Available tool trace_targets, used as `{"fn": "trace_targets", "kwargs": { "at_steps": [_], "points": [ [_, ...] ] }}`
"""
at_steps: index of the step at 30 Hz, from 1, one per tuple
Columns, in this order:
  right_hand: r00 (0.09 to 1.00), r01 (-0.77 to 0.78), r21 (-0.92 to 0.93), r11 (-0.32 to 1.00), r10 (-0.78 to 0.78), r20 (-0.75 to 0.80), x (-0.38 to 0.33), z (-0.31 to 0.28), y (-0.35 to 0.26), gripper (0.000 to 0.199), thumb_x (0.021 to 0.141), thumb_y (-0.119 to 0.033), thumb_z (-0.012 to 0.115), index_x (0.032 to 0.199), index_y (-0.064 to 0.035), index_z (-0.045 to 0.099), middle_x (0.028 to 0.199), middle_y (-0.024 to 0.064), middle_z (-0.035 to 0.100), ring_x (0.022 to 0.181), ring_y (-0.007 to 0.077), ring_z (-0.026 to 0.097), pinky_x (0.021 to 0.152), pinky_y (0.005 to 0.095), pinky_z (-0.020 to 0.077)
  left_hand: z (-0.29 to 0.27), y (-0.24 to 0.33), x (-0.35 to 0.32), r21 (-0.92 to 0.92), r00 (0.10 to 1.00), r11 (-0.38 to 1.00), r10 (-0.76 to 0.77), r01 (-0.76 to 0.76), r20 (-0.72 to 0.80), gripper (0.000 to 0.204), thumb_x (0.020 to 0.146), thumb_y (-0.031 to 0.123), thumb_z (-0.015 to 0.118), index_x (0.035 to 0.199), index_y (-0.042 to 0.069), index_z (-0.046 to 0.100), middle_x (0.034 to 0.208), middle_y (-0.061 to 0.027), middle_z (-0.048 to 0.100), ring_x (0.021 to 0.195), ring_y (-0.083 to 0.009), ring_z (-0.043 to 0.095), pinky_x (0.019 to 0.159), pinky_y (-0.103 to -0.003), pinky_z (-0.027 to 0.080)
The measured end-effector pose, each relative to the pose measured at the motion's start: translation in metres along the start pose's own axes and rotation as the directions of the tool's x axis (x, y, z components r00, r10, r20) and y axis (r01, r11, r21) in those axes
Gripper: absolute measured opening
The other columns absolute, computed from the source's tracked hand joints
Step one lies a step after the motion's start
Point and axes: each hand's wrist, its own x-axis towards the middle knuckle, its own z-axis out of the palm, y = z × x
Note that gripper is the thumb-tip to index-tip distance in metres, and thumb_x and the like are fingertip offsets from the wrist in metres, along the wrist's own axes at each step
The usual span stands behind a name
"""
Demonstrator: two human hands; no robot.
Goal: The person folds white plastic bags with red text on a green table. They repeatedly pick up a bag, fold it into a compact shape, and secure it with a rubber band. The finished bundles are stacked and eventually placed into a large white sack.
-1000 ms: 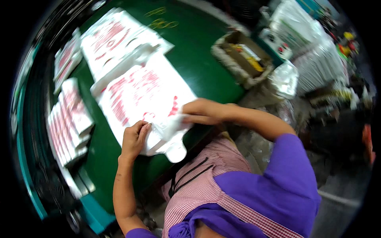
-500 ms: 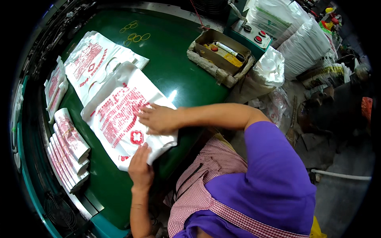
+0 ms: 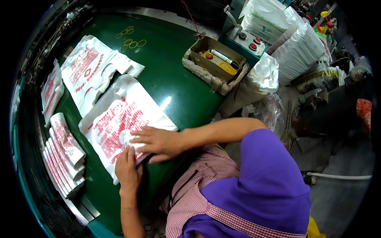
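On the green tabletop [image 3: 190, 87] in front of me lies a white plastic bag [image 3: 137, 95] with red print, its near part folded over. My right hand [image 3: 160, 142] rests flat across the fold with its fingers stretched and spread. Beside it, my left hand [image 3: 127, 170] has its straight fingers on the folded near edge, close to the right fingertips. What lies under both palms is hidden. Just beyond this bag, a stack of similar printed bags [image 3: 85, 69] with handle cutouts lies flat. Neither hand touches that stack.
Several folded bags [image 3: 65, 154] overlap in a row at the left edge; another bag [image 3: 51, 89] lies beyond them. Yellow rubber bands [image 3: 129, 43] lie at the back. A box [image 3: 214, 63] with a pen and more bands stands right, by a button panel [image 3: 248, 41] and white sacks [image 3: 299, 51].
The bag's near part has been folded over, covering the red emblem. My left hand has moved left and nearer to me; my right hand has moved slightly nearer. The camera view has shifted a little.
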Motion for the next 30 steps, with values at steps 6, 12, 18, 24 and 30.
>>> {"fn": "trace_targets", "kwargs": {
  "at_steps": [6, 12, 18, 24, 30],
  "points": [
    [0.513, -0.480, 0.816, -0.322, 0.652, 0.559, -0.041, -0.005, -0.024, 0.049, 0.096, -0.026, 0.054, 0.131, 0.0046, 0.041, 0.131, 0.0185, 0.052, 0.117, 0.0284, 0.056, 0.095, 0.0364, 0.0494, -0.010, -0.035, 0.015, -0.323, 0.981, 0.930, -0.137, 0.175, 0.137, 0.051, 0.064, -0.009, 0.054, 0.112, 0.006, 0.059, 0.101, -0.0170, 0.064, 0.092, -0.0359, 0.061, 0.081, -0.041, 0.049],
    [0.610, -0.366, 0.909, -0.200, 0.686, 0.397, -0.021, -0.038, 0.023, 0.057, 0.078, 0.011, 0.052, 0.132, -0.0025, 0.043, 0.125, 0.0147, 0.055, 0.115, 0.0241, 0.056, 0.095, 0.0375, 0.0479, -0.035, -0.034, -0.028, -0.424, 0.879, 0.905, 0.191, 0.014, 0.436, 0.046, 0.061, -0.001, 0.067, 0.105, 0.014, 0.068, 0.146, -0.0142, 0.037, 0.137, -0.0421, 0.025, 0.111, -0.051, 0.020],
    [0.958, 0.031, 0.258, 0.966, -0.103, 0.268, -0.043, -0.031, 0.028, 0.056, 0.082, 0.003, 0.054, 0.135, -0.0148, 0.048, 0.146, 0.0143, 0.038, 0.137, 0.0310, 0.033, 0.111, 0.0455, 0.0270, -0.039, -0.035, -0.007, -0.361, 0.901, 0.929, 0.086, 0.082, 0.425, 0.033, 0.060, 0.010, 0.074, 0.093, 0.012, 0.071, 0.119, -0.0172, 0.055, 0.119, -0.0382, 0.044, 0.104, -0.049, 0.029],
    [0.898, 0.073, 0.165, 0.984, -0.137, 0.419, -0.023, -0.050, 0.082, 0.043, 0.087, -0.006, 0.053, 0.130, -0.0147, 0.054, 0.143, 0.0143, 0.043, 0.134, 0.0337, 0.037, 0.107, 0.0485, 0.0299, -0.081, -0.020, 0.042, -0.042, 0.967, 0.977, 0.212, -0.208, 0.145, 0.031, 0.052, -0.002, 0.059, 0.082, 0.006, 0.065, 0.116, -0.0173, 0.058, 0.110, -0.0358, 0.053, 0.092, -0.048, 0.040],
    [0.796, 0.187, 0.138, 0.973, -0.233, 0.559, -0.017, -0.058, 0.079, 0.047, 0.086, -0.008, 0.053, 0.132, -0.0133, 0.052, 0.140, 0.0140, 0.046, 0.131, 0.0348, 0.040, 0.105, 0.0454, 0.0336, -0.042, -0.042, 0.056, -0.204, 0.796, 0.976, 0.178, -0.069, 0.579, 0.030, 0.063, 0.019, 0.075, 0.091, 0.008, 0.072, 0.133, -0.0092, 0.052, 0.129, -0.0341, 0.040, 0.111, -0.058, 0.016]
  ]
}}
